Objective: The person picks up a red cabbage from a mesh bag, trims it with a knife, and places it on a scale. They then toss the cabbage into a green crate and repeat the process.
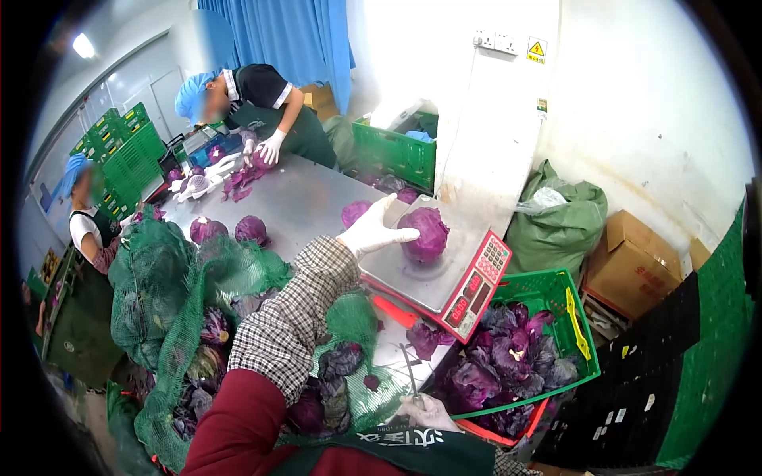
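A round purple cabbage [426, 235] sits on the metal pan of a red digital scale [474, 295]. My left hand [379, 230], in a white glove, is at the cabbage's left side, thumb raised and apart from the fingers. Its fingertips meet or nearly meet the cabbage, without wrapping round it. Low in the view, close to my apron, my gloved right hand [429, 412] is closed on a thin knife [410, 371] whose blade points up and away from me. A loose purple leaf [429, 339] lies beyond the blade, by the scale's front corner.
A green crate [587, 369] of cabbage leaves stands right of my right hand. Green mesh sacks [151, 293] with cabbages crowd the left. Across the metal table [305, 190], a co-worker [274, 107] handles a cabbage. Another person [87, 210] stands far left.
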`<state>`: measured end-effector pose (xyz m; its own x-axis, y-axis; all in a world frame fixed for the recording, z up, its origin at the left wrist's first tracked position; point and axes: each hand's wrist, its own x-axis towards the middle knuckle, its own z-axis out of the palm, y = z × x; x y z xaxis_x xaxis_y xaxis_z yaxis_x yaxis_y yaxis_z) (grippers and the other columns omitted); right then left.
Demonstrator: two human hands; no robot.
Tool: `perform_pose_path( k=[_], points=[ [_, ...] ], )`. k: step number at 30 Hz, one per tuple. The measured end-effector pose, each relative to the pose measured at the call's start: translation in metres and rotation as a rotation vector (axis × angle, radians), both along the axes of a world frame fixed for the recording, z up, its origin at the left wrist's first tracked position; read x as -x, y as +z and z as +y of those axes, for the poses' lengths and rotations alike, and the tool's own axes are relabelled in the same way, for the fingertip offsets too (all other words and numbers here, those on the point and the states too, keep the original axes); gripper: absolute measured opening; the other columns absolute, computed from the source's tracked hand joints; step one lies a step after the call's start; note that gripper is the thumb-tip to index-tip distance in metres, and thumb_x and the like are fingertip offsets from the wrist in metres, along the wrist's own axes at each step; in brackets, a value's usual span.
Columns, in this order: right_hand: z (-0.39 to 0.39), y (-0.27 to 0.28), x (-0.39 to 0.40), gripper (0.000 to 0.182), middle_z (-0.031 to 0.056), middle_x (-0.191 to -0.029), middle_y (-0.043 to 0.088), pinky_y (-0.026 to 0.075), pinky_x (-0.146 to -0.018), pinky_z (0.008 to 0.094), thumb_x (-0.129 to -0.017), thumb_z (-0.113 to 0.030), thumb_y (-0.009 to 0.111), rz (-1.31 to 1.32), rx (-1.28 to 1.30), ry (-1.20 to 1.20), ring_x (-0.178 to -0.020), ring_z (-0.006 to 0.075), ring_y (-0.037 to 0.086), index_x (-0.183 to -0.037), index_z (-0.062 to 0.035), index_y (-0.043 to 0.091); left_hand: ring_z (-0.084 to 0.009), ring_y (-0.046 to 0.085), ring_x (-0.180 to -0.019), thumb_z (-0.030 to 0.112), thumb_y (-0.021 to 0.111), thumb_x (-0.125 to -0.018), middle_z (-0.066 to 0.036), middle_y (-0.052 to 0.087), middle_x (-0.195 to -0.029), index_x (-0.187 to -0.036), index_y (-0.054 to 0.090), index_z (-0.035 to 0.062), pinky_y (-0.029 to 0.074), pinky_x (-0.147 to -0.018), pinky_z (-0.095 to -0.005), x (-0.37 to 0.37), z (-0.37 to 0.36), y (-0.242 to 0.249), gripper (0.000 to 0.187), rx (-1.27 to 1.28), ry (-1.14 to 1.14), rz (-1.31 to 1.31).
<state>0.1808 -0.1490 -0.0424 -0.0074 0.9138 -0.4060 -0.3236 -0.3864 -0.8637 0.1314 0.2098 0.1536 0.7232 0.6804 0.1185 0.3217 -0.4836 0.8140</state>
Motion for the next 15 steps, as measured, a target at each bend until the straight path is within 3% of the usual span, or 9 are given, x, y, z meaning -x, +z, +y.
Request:
perform_pose_path(
  k=[7, 11, 14, 15],
  points=[
    [0.006, 0.004, -0.005, 0.032, 0.0049, -0.091, 0.066, 0.048, -0.058, 0.0234, -0.092, -0.02, 0.063, -0.078, 0.089, 0.032, -0.063, 0.0084, 0.056, -0.116, 0.0015, 0.057, -0.0354, 0.018, -0.143, 0.06, 0.079, -0.062, -0.028, 0.019, -0.152, -0.146, 0.02, -0.0072, 0.018, -0.117, -0.0387, -0.015, 0.01, -0.007, 0.123, -0.166, 0.011, 0.054],
    [0.008, -0.004, -0.005, 0.031, 0.0034, -0.086, 0.063, 0.048, -0.058, 0.023, -0.093, -0.022, 0.063, -0.101, 0.08, 0.001, -0.063, 0.0079, 0.056, -0.114, 0.0003, 0.057, -0.0376, 0.016, -0.143, 0.06, 0.08, -0.059, -0.03, 0.017, -0.152, -0.146, 0.02, -0.0058, 0.018, -0.117, -0.041, -0.028, 0.007, -0.014, 0.125, -0.204, 0.035, 0.099],
    [0.007, -0.01, -0.005, 0.031, 0.0027, -0.083, 0.061, 0.047, -0.057, 0.0229, -0.093, -0.022, 0.063, -0.095, 0.059, -0.045, -0.062, 0.0078, 0.055, -0.113, -0.0004, 0.057, -0.038, 0.024, -0.141, 0.05, 0.085, -0.058, -0.029, 0.021, -0.151, -0.146, 0.022, -0.0049, 0.023, -0.115, -0.0423, -0.038, -0.003, -0.019, 0.121, -0.383, 0.122, 0.184],
    [0.008, -0.01, -0.006, 0.031, 0.0024, -0.082, 0.061, 0.047, -0.056, 0.0228, -0.092, -0.022, 0.064, -0.102, 0.063, -0.055, -0.061, 0.0077, 0.054, -0.113, -0.0006, 0.057, -0.041, 0.023, -0.14, 0.053, 0.085, -0.055, -0.031, 0.019, -0.15, -0.145, 0.023, -0.0054, 0.023, -0.115, -0.0438, -0.042, -0.005, -0.021, 0.124, -0.396, 0.138, 0.172]
  ],
)
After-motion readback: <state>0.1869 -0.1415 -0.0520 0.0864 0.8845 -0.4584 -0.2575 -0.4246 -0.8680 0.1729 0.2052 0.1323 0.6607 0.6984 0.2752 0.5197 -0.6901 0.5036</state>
